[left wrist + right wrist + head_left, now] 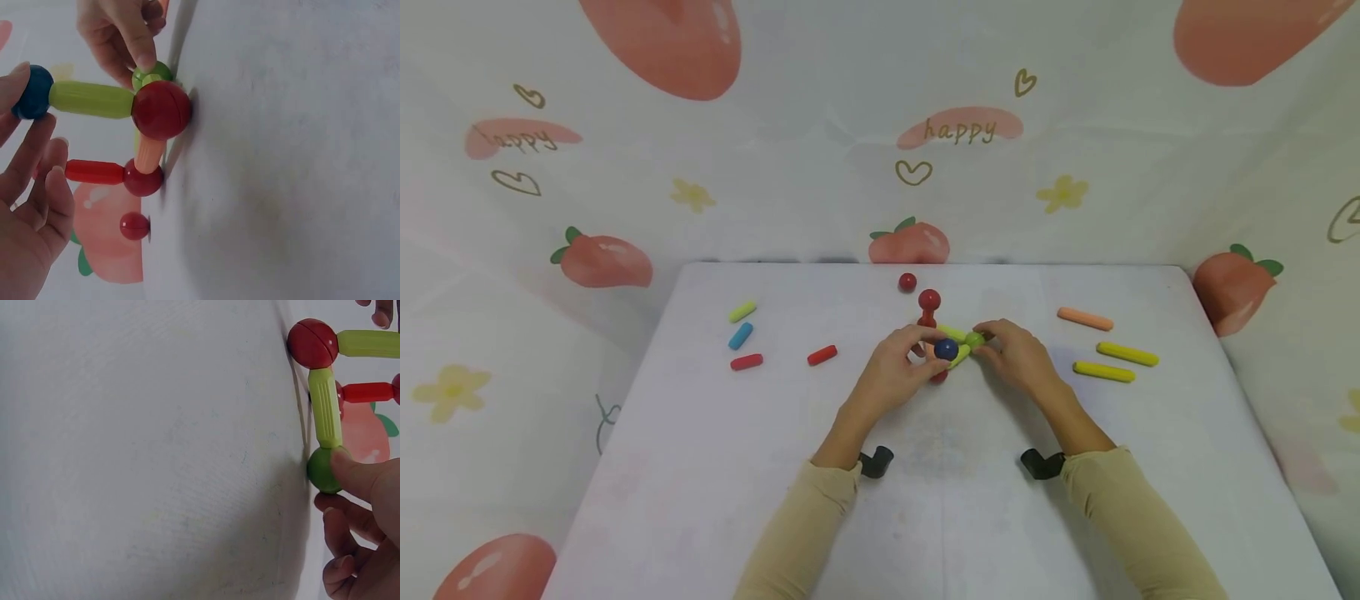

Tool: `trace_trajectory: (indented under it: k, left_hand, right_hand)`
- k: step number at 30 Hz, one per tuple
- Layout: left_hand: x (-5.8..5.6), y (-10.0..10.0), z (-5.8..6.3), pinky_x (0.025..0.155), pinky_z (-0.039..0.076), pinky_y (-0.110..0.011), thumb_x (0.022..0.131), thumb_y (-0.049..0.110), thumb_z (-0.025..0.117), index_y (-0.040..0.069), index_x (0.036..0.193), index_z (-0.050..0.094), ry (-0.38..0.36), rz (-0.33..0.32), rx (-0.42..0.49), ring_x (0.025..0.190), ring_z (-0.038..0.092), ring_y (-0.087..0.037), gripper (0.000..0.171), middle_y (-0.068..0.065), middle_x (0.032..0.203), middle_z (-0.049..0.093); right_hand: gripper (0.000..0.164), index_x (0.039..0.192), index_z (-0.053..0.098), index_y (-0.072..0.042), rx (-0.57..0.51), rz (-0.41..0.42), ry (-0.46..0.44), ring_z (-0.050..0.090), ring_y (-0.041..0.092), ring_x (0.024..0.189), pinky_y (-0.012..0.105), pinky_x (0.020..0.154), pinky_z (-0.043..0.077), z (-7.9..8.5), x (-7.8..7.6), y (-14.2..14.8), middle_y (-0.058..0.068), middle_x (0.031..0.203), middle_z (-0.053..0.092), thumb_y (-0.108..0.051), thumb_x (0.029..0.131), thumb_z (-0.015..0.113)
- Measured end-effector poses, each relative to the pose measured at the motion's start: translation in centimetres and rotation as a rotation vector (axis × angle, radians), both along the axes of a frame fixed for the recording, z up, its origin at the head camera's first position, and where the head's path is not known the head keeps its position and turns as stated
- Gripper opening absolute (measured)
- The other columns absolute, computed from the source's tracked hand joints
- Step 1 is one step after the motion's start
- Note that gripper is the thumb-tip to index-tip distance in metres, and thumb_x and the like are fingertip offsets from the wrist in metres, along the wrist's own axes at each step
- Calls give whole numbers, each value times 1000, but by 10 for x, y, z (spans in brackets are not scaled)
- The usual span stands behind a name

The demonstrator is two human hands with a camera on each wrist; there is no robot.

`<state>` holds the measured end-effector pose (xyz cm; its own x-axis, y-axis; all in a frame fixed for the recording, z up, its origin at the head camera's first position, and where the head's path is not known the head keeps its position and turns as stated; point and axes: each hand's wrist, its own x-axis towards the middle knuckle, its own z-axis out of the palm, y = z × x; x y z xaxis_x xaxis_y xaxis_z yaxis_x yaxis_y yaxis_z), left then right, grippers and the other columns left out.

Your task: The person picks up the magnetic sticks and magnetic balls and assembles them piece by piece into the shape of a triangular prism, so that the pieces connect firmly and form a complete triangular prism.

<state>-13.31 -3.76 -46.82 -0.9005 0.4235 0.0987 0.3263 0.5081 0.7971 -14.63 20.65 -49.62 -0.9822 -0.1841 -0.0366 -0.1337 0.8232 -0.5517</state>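
Observation:
A frame of toy balls and rods stands on the table. My left hand (pixel 895 371) pinches the dark blue ball (pixel 946 349) between thumb and finger, atop an upright yellow-green rod (pixel 92 100). Below that rod lies a red ball (pixel 161 110), linked by an orange rod (pixel 150 155) to another red ball (pixel 143 177). From that one rises a red rod (pixel 95 172), topped by a red ball (pixel 929 300). My right hand (pixel 1018 357) pinches the green ball (pixel 325 470) low at the frame's right corner, where a yellow-green rod (pixel 325 406) joins it.
Behind the frame lies a loose red ball (pixel 907 282). At left are short rods: yellow-green (pixel 742 312), blue (pixel 741 336), red (pixel 747 362) and another red rod (pixel 822 355). At right lie an orange rod (pixel 1085 318) and two yellow rods (pixel 1127 354). A printed curtain hangs behind.

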Motion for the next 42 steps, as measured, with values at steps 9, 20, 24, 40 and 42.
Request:
trace_trajectory:
  k: [9, 20, 24, 40, 42]
  left_hand:
    - [-36, -21, -4, 94, 55, -36, 91, 30, 78, 21, 132, 64, -67, 157, -174, 106, 60, -17, 44, 5, 125, 67]
    - [-78, -10, -24, 107, 51, -42, 96, 26, 72, 16, 138, 62, -193, 22, -274, 114, 62, -22, 44, -3, 132, 67]
    - [-76, -11, -26, 109, 50, -44, 95, 26, 73, 12, 121, 71, -123, 44, -295, 116, 64, -23, 29, -5, 120, 72]
    - [-34, -5, -21, 84, 58, -35, 91, 34, 78, 13, 107, 74, -122, 323, -320, 89, 64, -18, 28, -1, 97, 75]
    - [-34, -6, -19, 83, 58, -35, 90, 35, 78, 13, 107, 74, -126, 335, -334, 88, 64, -18, 27, 0, 96, 75]
  right_hand:
    - [44, 142, 58, -7, 42, -32, 12, 64, 36, 122, 54, 101, 52, 7, 2, -3, 18, 131, 67, -15, 100, 65]
    - [34, 94, 69, -11, -25, -53, -154, 57, 16, 70, 28, 59, 46, 10, 38, -47, 1, 80, 66, -43, 87, 79]
    - [36, 96, 72, -13, 4, -70, -65, 56, 14, 68, 29, 54, 43, 2, 38, -58, 0, 78, 65, -46, 86, 80]
    - [37, 127, 67, 0, 184, 18, 125, 64, 35, 99, 48, 88, 55, 0, 10, -29, 18, 112, 71, -22, 98, 69]
    - [46, 134, 62, 1, 226, 23, 125, 62, 39, 108, 51, 94, 53, 3, 14, -25, 21, 121, 68, -27, 98, 68]
